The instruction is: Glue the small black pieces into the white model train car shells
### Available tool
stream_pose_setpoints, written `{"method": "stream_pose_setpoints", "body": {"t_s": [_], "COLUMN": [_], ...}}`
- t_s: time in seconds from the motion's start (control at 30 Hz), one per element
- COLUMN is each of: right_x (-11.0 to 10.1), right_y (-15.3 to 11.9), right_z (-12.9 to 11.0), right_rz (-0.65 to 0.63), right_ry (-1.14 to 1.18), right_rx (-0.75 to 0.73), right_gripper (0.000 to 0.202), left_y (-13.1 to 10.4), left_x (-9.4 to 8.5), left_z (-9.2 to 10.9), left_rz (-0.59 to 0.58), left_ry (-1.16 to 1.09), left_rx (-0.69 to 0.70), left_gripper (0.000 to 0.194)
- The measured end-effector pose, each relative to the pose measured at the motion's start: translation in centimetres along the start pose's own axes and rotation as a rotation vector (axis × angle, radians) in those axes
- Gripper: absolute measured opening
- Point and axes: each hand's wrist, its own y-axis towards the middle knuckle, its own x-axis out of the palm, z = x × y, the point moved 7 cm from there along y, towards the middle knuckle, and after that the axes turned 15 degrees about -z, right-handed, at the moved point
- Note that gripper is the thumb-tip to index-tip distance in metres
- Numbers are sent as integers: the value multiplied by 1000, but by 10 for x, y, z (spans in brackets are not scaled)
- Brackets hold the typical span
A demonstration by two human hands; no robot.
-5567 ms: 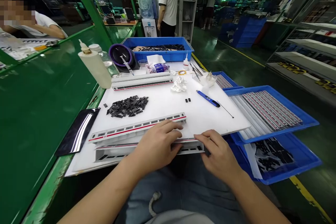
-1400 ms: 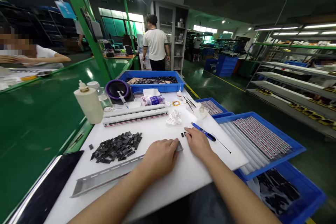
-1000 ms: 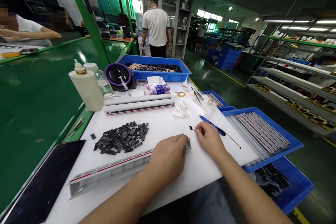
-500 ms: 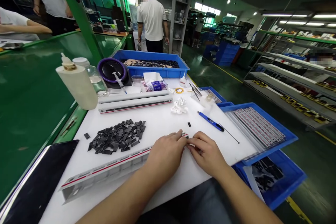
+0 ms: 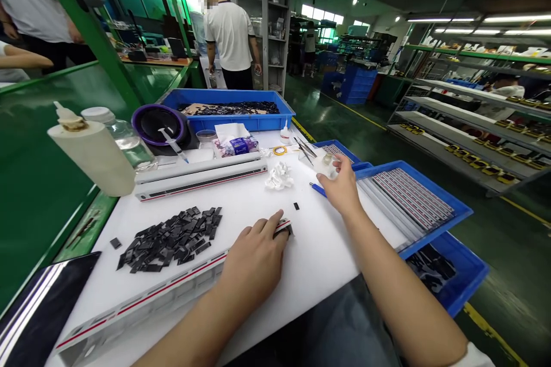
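My left hand (image 5: pixel 258 252) lies over the right end of a long white channel-shaped shell with a red stripe (image 5: pixel 172 284), its fingers curled around the far edge. The shell slants across the front of the white work surface. My right hand (image 5: pixel 342 186) is stretched forward to a small translucent container (image 5: pixel 323 165), thumb on the near side and fingers on the right side. Tweezers (image 5: pixel 305 149) lie beside that container. A blue pen-like tool (image 5: pixel 318 189) is partly hidden under my right hand. One small black piece (image 5: pixel 296 206) lies between my hands.
Black rectangular pieces (image 5: pixel 172 238) are heaped at left. Behind them are two striped shells (image 5: pixel 202 179), crumpled tissue (image 5: pixel 279 176), a syringe (image 5: pixel 173 143), a squeeze bottle (image 5: pixel 92 155) and a blue bin (image 5: pixel 241 121). A blue tray of striped shells (image 5: pixel 460 209) stands at right.
My right hand has left the shell's right end and moved forward and right to the translucent container. My left hand stays on the shell. The view has turned slightly right.
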Motion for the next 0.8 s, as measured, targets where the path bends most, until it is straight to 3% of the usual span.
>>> {"method": "stream_pose_setpoints", "body": {"t_s": [0.2,0.37,0.43,0.5,0.63,0.7,0.8], "right_x": [26,23,14,6,4,8,25], "right_y": [-3,-1,-1,1,5,6,4], "right_z": [10,15,13,5,-33,-50,-54], "right_rz": [-144,-161,-102,-89,-285,-394,-576], "right_ry": [-297,-276,-60,302,944,1103,1295], "right_rx": [22,-10,-58,-121,-254,-293,-235], "right_gripper": [53,36,39,48,60,50,29], "left_y": [-1,-1,0,0,1,0,0], "left_x": [-2,-3,-3,-2,-2,-2,-1], "left_z": [0,0,-1,-2,-7,-12,-18], "left_rz": [3,24,27,21,16,21,16], "left_ry": [3,29,31,20,-7,-6,-5], "left_rx": [-42,-49,-48,-44,-52,-77,-102], "left_gripper": [32,31,32,32,31,31,30]}}
